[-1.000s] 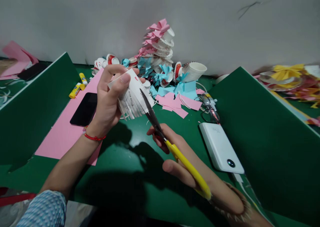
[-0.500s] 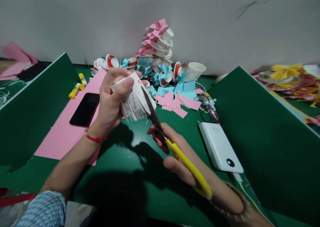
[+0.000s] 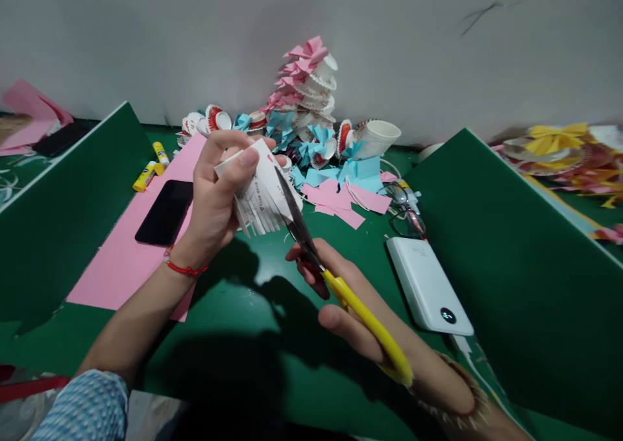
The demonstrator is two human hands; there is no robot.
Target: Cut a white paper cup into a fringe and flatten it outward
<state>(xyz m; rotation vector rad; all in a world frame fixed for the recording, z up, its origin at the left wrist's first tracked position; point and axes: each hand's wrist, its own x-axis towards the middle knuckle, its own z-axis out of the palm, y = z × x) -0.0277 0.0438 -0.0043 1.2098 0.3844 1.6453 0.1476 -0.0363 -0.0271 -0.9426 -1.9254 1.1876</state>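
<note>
My left hand [image 3: 214, 198] grips a white paper cup [image 3: 260, 191] held on its side above the green table [image 3: 253, 337]; its wall is cut into several strips that hang like a fringe. My right hand [image 3: 363, 327] is closed round the yellow handles of a pair of scissors [image 3: 335, 282]. The dark blades point up and left, nearly closed, and reach into the cup's right side among the strips.
A pink sheet [image 3: 131, 253] with a black phone [image 3: 164, 212] lies at left, glue sticks [image 3: 150, 165] beyond it. A white power bank [image 3: 428, 285] and glasses [image 3: 406, 211] lie at right. Cut cups and pink and blue paper pile [image 3: 311, 123] against the wall. Green dividers [image 3: 511, 259] flank the table.
The scissor blades have pushed further up into the cup's wall and closed a little. My left hand turned the cup slightly; the right hand barely moved.
</note>
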